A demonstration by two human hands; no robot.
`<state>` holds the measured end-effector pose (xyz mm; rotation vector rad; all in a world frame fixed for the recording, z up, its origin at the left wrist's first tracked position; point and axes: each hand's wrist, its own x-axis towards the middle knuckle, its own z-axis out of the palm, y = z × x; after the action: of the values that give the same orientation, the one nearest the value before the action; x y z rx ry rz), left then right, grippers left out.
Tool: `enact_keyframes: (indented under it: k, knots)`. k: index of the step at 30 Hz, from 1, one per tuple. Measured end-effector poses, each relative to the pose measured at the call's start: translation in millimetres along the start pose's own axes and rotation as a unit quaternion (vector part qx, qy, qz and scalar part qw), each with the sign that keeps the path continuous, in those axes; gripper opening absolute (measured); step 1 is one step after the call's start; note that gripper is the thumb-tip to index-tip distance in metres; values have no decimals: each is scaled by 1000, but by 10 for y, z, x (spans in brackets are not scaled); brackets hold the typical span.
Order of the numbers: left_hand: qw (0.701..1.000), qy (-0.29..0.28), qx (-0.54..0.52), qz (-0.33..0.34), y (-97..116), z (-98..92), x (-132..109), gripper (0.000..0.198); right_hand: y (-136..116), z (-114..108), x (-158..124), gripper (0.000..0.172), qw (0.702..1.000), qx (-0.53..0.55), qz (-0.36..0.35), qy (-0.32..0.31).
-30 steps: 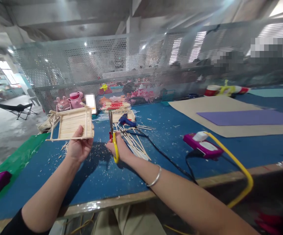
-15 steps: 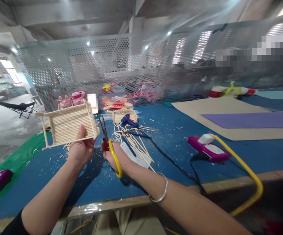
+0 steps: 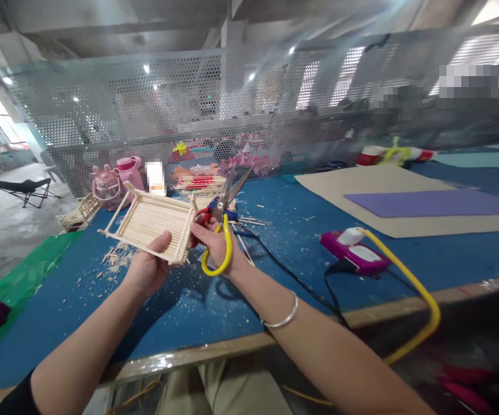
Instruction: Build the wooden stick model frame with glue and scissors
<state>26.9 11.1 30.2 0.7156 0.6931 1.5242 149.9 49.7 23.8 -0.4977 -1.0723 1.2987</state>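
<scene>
My left hand (image 3: pixel 150 271) grips a small tray-like model made of thin wooden sticks (image 3: pixel 157 222), thumb on its slatted face and fingers underneath. The model is tilted, with short posts jutting out at its left end. In my right hand (image 3: pixel 215 239) is a pair of scissors (image 3: pixel 227 230) with a yellow handle, its blades parted and pointing up and away. A red part shows beside the scissors' pivot, partly covered by the fingers. My right fingertips are at the model's right edge; whether they touch it I cannot tell.
Behind the scissors, a blue glue gun (image 3: pixel 232 214) is mostly hidden, its black cord (image 3: pixel 284 270) crossing the blue table (image 3: pixel 215 323). Stick offcuts (image 3: pixel 120 256) lie left. A purple power strip (image 3: pixel 353 253) sits right; pink bottles (image 3: pixel 129 173) stand at the back.
The model has moved right and tilted the other way. My right hand has turned the scissors, moving them up and right beside the model; their blades have spread wider. The view has shifted slightly.
</scene>
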Motion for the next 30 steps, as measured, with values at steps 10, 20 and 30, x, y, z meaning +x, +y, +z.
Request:
enact_keyframes:
  k: [10, 20, 30]
  knots:
    - [1000, 11, 19, -10, -25, -42, 28, 38, -32, 42, -52, 28, 996, -65, -8, 56]
    - [996, 55, -38, -55, 138, 44, -11, 13, -93, -109, 149, 31, 977, 31, 57, 205]
    - [986, 90, -125, 60, 219, -15, 135, 9, 204, 140, -213, 41, 980, -128, 144, -44]
